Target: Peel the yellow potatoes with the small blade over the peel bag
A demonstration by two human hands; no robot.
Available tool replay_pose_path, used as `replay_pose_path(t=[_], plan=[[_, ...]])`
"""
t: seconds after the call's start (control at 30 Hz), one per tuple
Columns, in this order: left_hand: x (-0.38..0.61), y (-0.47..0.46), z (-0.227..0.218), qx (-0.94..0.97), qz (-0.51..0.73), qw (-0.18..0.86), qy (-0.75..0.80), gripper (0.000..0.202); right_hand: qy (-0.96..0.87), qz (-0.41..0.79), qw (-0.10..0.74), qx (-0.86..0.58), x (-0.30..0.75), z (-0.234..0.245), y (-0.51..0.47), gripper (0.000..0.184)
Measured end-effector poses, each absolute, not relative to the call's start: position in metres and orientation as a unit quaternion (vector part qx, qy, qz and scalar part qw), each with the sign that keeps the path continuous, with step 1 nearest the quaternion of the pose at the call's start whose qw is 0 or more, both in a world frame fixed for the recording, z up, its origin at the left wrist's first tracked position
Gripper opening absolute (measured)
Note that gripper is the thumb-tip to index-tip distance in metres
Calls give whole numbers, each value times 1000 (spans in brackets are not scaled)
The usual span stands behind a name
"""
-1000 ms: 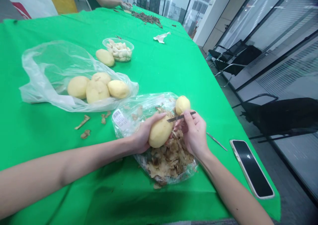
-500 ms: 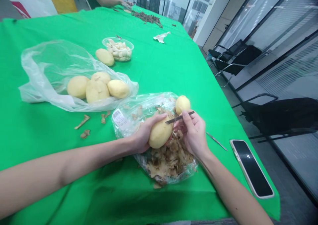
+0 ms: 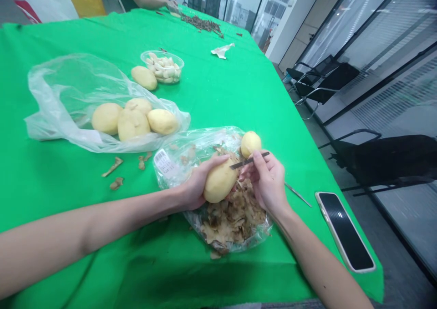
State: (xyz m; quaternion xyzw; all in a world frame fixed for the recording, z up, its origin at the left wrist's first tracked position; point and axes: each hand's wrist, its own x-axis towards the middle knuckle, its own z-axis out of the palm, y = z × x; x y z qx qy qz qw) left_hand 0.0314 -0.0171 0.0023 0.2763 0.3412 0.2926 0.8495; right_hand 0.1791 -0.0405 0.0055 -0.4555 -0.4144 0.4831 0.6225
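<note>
left grip (image 3: 200, 184) wrapped around peeled potato (image 3: 220, 180), lower centre | right grip (image 3: 268, 181) pinching slim dark blade (image 3: 249, 160), tip just above potato

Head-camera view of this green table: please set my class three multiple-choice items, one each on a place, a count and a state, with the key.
1. Where does the heap of brown peelings lie?
A in the round tub; B on a clear plastic bag; C on the phone.

2. How many potatoes lie in the plastic bag at the left of the view?
A two; B three; C four.

3. What is the right hand doing?
A pinching a thin dark blade; B lying flat on the table; C gripping the tub.

Key:
1. B: the peelings sit on the clear film below the hands.
2. C: four yellow potatoes show together in that bag.
3. A: thumb and fingers hold the blade beside the potato in the other hand.
</note>
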Motion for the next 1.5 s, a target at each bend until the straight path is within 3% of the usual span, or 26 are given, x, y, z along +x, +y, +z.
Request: replay_pose_path(t=[1.5], plan=[[32, -19, 7, 280, 285, 850, 342, 35, -447, 497, 592, -450, 181, 3, -43, 26]])
